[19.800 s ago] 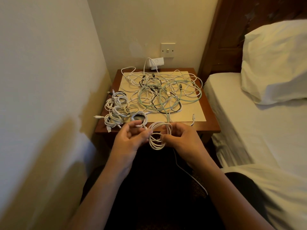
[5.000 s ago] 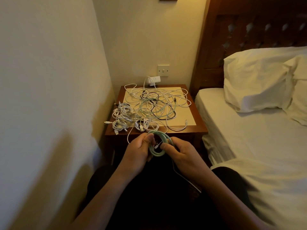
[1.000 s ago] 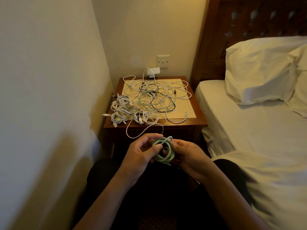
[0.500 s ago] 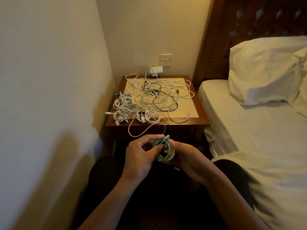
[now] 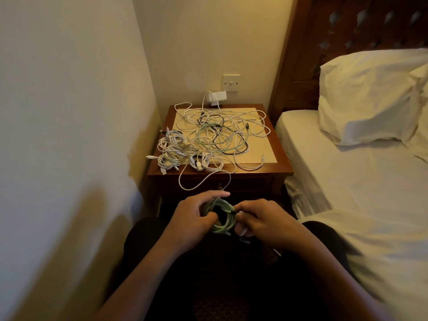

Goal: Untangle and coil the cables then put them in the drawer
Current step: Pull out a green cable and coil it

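Observation:
A coiled pale green cable (image 5: 225, 220) is held over my lap, in front of the nightstand. My left hand (image 5: 193, 217) grips the coil's left side, thumb through the loop. My right hand (image 5: 259, 220) pinches the coil's right side near a plug end. On the nightstand (image 5: 281, 169) lies a tangle of white, green and black cables (image 5: 222, 133). Several coiled white cables (image 5: 171, 151) sit at its left front corner. One white cable (image 5: 203, 179) hangs in a loop over the front edge, across the drawer front (image 5: 250, 183).
A wall runs close along the left. A bed (image 5: 352, 172) with a white pillow (image 5: 368, 93) stands to the right of the nightstand. A wall switch (image 5: 231, 83) and a white plug adapter (image 5: 216, 97) sit behind the nightstand. My dark-clothed lap fills the bottom.
Over the last second both hands kept turning the green coil, and it sits a little lower. Earlier a white cable was coiled, then this green one was drawn from the tangle.

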Available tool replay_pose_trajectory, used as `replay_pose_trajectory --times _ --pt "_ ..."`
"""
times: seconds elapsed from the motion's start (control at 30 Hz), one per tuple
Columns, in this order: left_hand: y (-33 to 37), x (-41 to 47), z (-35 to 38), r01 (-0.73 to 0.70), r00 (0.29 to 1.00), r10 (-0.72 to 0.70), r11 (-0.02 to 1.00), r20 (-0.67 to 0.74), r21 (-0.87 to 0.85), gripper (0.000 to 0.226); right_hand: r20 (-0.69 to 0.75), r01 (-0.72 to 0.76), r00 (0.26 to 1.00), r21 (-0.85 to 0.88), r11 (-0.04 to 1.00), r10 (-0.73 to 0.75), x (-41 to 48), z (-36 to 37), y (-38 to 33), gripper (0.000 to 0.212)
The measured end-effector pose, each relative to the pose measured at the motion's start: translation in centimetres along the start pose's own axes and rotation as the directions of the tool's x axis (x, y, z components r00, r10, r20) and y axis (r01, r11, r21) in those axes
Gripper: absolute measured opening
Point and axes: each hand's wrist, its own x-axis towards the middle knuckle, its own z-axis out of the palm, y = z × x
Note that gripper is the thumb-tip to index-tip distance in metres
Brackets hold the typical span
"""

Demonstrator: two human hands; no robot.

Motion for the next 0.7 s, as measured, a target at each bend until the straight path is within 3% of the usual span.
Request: replay_pose_trajectory --times 0.2,0.3,0.37,0.47,0.53,0.63,0.7 --pt "0.8 0.2 -1.4 0.081 0.972 -0.088 0.996 0.217 0.04 0.04 -0.134 0.08 0.986 -0.141 0.987 -0.099 -0.8 -2.1 -0.3 0.025" --pt "1.3 0.4 -2.7 0.168 0.926 -0.096 0.971 0.365 -0.172 0.04 -0.127 0.108 0.984 -0.137 0.985 -0.126 -1.3 -2.6 -0.6 0.025" --pt "1.6 0.4 -2.9 0.217 0.917 -0.105 0.941 0.384 -0.261 0.037 -0.151 0.123 0.98 -0.064 0.99 -0.131 -1.1 -2.2 -0.7 0.028" --pt "1.6 0.6 -1.1 0.217 0.966 -0.163 0.935 0.202 -0.281 0.024 -0.231 0.082 0.971 0.055 0.995 -0.067 0.0 -1.4 -0.4 0.03" --pt "1.3 1.1 0.5 0.193 0.98 -0.197 0.94 0.016 -0.282 0.018 -0.319 0.069 0.946 0.037 0.997 -0.053 0.6 -0.7 -0.1 0.031" --pt "1.0 1.7 1.7 0.167 0.948 -0.251 0.915 -0.197 -0.367 0.016 -0.535 0.071 0.844 0.052 0.996 -0.032 0.6 0.1 0.5 0.052" --pt "1.0 1.7 2.1 0.144 0.918 -0.287 0.884 -0.273 -0.445 0.018 -0.579 0.015 0.81 0.171 0.985 0.088 0.2 0.4 0.7 0.055"
